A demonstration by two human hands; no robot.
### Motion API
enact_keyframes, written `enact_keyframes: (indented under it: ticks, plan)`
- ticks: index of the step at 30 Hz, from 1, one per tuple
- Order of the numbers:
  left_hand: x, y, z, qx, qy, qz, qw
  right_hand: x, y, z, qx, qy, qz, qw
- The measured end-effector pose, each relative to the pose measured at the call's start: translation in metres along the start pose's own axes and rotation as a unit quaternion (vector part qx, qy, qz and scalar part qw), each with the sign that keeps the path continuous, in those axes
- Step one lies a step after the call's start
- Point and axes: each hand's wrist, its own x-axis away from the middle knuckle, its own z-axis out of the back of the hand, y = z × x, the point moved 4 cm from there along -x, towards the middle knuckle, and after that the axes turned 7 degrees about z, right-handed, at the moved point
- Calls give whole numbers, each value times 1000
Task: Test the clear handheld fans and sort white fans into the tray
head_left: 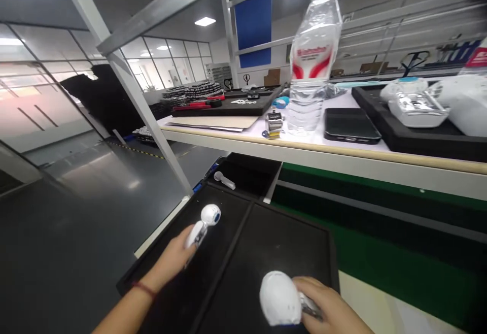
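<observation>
My left hand (173, 259) grips a white handheld device with a round head and a blue spot (205, 222), holding it over the left black tray (160, 268). My right hand (327, 308) holds a white rounded shell part (279, 298) with a metal piece behind it, above the right black tray (289, 242). A red band circles my left wrist. Another white handle piece (224, 180) lies in a farther black tray.
A shelf (342, 154) above carries a clear water bottle (314, 55), a dark phone (350, 125), black foam trays with white parts (418, 105), a small metal clip (274, 123) and cardboard sheets (213, 122). A slanted metal post (152, 126) stands left. Green bench surface lies right.
</observation>
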Motion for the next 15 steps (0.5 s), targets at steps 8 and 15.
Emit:
enact_keyframes:
  ticks: [8, 15]
  plan:
    - [-157, -57, 26, -99, 31, -24, 994, -188, -46, -91, 397, -52, 254, 880]
    - [-201, -77, 19, -128, -4, -75, 989, -296, -39, -151, 440, -84, 261, 855]
